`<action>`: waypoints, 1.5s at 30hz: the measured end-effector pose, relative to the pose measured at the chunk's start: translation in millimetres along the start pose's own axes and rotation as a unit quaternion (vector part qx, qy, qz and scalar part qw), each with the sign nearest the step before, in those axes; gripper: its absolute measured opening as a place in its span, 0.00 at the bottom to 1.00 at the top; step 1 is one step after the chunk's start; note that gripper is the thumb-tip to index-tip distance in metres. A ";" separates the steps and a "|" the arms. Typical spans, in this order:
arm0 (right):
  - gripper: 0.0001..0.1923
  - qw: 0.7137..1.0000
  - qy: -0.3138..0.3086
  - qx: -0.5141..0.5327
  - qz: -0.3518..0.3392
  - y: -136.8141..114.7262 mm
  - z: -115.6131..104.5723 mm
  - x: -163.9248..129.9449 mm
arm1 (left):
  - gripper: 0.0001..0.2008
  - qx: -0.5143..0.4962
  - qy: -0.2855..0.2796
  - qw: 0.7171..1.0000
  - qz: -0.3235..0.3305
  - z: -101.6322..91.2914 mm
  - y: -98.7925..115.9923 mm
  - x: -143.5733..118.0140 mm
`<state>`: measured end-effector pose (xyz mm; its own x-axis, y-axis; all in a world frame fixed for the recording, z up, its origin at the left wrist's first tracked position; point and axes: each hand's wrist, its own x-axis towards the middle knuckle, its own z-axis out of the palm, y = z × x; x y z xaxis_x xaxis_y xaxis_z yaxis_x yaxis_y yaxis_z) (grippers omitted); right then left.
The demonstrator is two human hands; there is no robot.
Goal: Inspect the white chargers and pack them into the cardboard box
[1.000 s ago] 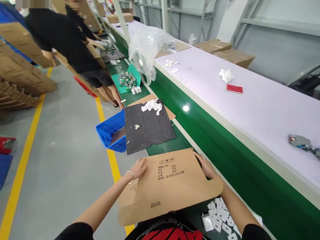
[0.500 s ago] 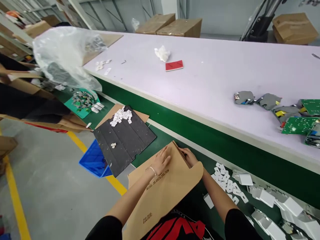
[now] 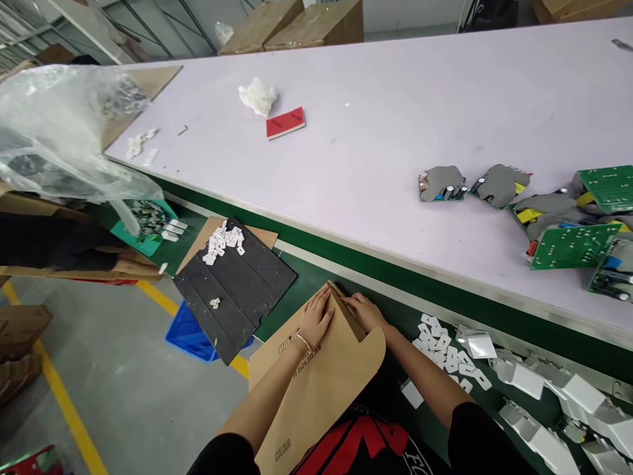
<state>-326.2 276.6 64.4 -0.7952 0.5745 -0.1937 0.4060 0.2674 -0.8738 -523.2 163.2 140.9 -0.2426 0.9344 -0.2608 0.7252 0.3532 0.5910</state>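
The left hand [image 3: 316, 321] lies flat, fingers together, pressing on the far corner of a flat carton blank [image 3: 316, 389], and the right hand [image 3: 363, 311] rests just beside it with fingers curled over the raised flap [image 3: 346, 310] at that corner, gripping its edge. The blank lies at the near edge of the green belt [image 3: 316, 277], its near end hanging over the person's lap. The step in hand looks like folding: one flap is being creased up while the panel is held down. The next move probably calls for firm pressure along the score line, with the left hand keeping the panel from sliding. Outward from the hands there is one black mat [image 3: 237, 287] to the left, carrying one heap of white tags [image 3: 222, 243] and one small stray cluster; under its near corner shows one blue bin [image 3: 190, 333]. To the right lies a second scatter of white tags [image 3: 448, 353], too many to count, then a row of white trays [image 3: 554, 389], at least four. On the lilac table [image 3: 376, 165] beyond sit one red pad [image 3: 285, 123], one white wad [image 3: 258, 97], three green boards [image 3: 568, 246] and about four grey packs [image 3: 440, 183]. One plastic bag [image 3: 59, 138] billows at the far left.
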 end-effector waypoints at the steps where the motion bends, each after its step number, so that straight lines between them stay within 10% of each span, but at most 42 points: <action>1: 0.27 1.000 0.001 0.009 -0.001 1.8 1.4 -4.0 | 0.28 -0.002 -0.001 1.000 0.003 -1.3 -0.9 0.7; 22: 0.26 0.997 -0.049 0.055 -0.010 -0.5 -13.1 17.4 | 0.30 -0.030 -0.042 0.999 0.002 -12.1 -5.8 8.2; 30: 0.30 0.997 0.025 0.062 -0.024 -5.8 -17.8 -43.4 | 0.29 -0.063 -0.070 0.995 -0.026 -34.4 3.3 9.8; 38: 0.21 0.986 0.153 0.030 -0.050 -51.8 11.3 -41.7 | 0.45 -0.010 -0.176 0.982 0.067 -94.1 67.0 -101.8; 42: 0.18 0.979 0.184 0.045 -0.081 -78.1 11.9 6.8 | 0.35 0.164 0.025 0.986 0.009 -143.3 83.7 -123.6; 45: 0.15 0.978 0.178 0.059 -0.091 -79.3 7.7 42.7 | 0.18 0.320 0.139 0.931 -0.108 -196.3 79.1 -89.8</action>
<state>-395.9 274.0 122.0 -0.6340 0.7640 0.1195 0.2001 0.3114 -0.9290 -570.6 116.2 360.9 -0.5194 0.8524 -0.0604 0.8544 0.5170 -0.0514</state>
